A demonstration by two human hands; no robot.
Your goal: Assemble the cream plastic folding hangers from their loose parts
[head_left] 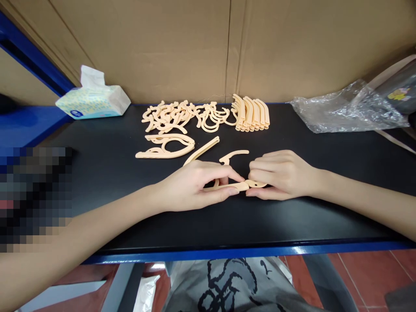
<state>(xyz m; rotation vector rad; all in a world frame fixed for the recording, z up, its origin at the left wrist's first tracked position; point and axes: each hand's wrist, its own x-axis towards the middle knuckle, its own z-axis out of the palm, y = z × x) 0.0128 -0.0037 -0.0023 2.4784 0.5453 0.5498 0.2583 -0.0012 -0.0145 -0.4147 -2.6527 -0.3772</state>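
Observation:
My left hand [198, 184] pinches a beige plastic folding-hanger arm [242, 186] between thumb and fingers, low over the black table. Its end meets a smaller beige hanger piece with a hole [256, 183], which my right hand [281, 175] grips; the fingers hide much of both pieces. Just beyond my hands, a curved hook piece [236, 154] lies on the table. A long loose hanger arm [203, 149] is partly covered by my left hand. Farther left lie folded hangers [165, 146].
At the back are a heap of curved hook pieces [169, 115] and a neat stack of hanger arms [251, 113]. A tissue pack [94, 102] stands at the left rear, a clear plastic bag [344, 110] at the right rear. The table's blue front edge [247, 252] is near me.

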